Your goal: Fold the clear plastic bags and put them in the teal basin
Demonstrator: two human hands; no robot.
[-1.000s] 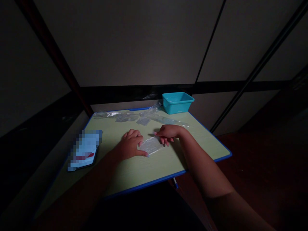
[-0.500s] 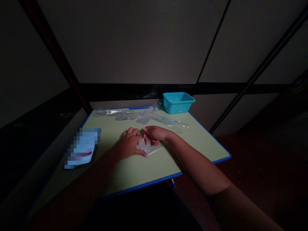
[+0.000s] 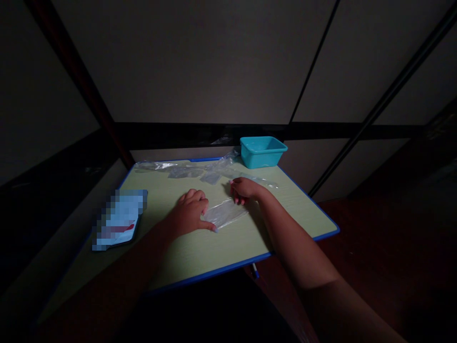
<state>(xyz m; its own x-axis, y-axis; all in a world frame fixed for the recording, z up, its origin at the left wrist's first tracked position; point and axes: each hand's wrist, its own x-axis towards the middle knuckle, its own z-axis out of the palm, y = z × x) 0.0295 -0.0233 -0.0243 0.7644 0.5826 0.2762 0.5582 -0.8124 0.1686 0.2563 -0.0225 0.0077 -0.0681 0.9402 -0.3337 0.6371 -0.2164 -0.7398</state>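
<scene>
A clear plastic bag [image 3: 225,214] lies flat on the table in front of me. My left hand [image 3: 193,212] rests at its left end. The thumb is stretched out along the bag's near edge, apart from the bent fingers, which press at the far side. My right hand [image 3: 244,189] is over the far right part of the bag, palm turned inward. Its fingers are loosely curled and a little apart, with nothing visible in them. Whether its lower fingers touch the bag is hard to see.
More clear plastic bags [image 3: 187,172] lie along the back of the table [image 3: 200,257], which has a blue edge. A turquoise basket [image 3: 264,155] stands at the back right corner. A phone [image 3: 121,221] with a lit, blurred screen lies at the left. Wall panels rise behind.
My right hand has moved right and slightly away from me, off the middle of the bag, so more of the bag shows. My left hand has stayed on its left end.
</scene>
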